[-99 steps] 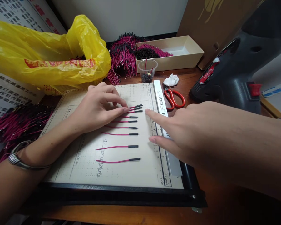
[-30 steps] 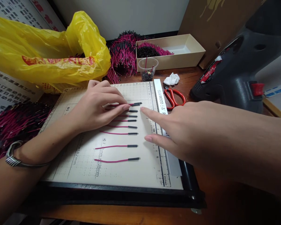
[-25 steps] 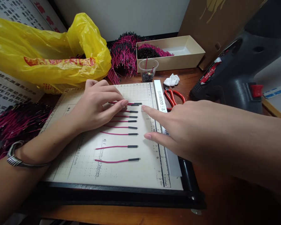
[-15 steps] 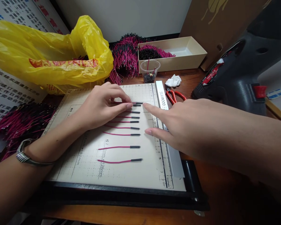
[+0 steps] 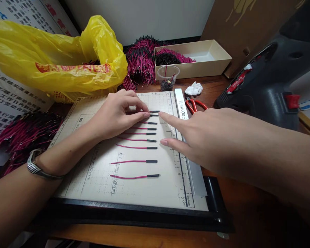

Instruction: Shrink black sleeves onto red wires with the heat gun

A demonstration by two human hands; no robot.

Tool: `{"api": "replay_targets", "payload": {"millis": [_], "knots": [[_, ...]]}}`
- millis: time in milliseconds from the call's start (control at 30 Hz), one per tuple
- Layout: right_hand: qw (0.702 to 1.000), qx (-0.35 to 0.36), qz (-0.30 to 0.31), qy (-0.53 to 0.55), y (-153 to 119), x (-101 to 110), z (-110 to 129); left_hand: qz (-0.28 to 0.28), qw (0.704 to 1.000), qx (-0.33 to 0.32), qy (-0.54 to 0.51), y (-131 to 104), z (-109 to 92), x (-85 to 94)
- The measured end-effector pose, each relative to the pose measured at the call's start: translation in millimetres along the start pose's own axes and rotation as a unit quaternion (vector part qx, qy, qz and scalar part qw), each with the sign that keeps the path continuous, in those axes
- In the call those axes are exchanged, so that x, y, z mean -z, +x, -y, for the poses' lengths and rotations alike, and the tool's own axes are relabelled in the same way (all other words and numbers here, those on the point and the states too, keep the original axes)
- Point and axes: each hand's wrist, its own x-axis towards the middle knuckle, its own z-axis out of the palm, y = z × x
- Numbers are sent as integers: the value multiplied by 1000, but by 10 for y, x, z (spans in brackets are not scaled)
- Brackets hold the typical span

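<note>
On the paper cutter's cream board (image 5: 134, 193), several short red wires with black sleeves at their right ends lie in spaced rows, such as the nearest wire (image 5: 134, 177). My left hand (image 5: 125, 112) rests over the far rows, thumb and fingertips closed on a red wire just behind its black sleeve (image 5: 154, 115). The rest of that wire is hidden under the hand. From the right, my right hand (image 5: 193, 132) reaches in with index finger and thumb apart. Its index fingertip is at the sleeve's tip, and nothing is held in it.
A clear plastic cup (image 5: 168, 76) and a cream box (image 5: 214, 65) of wires stand behind the board. Red-handled pliers (image 5: 196, 104) and crumpled tissue (image 5: 193, 89) lie at the right. A yellow bag (image 5: 103, 48) and wire heaps (image 5: 142, 58) line the back; a dark machine (image 5: 268, 93) is at far right.
The whole view has shifted slightly, so the board and wires sit a little further right. Both hands keep nearly the same pose, the right index fingertip now closer to the sleeve's end.
</note>
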Motion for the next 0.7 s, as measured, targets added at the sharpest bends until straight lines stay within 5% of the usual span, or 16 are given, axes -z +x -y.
{"api": "replay_targets", "payload": {"millis": [200,500,700], "knots": [[998,27,-40,32,-67,-31,-67,13,1000,-5,18,0,10,8],[996,13,72,41,-20,103,-54,16,1000,7,21,0,-16,20],[997,10,66,43,-6,52,-52,9,1000,-1,7,-4,-10,7]]}}
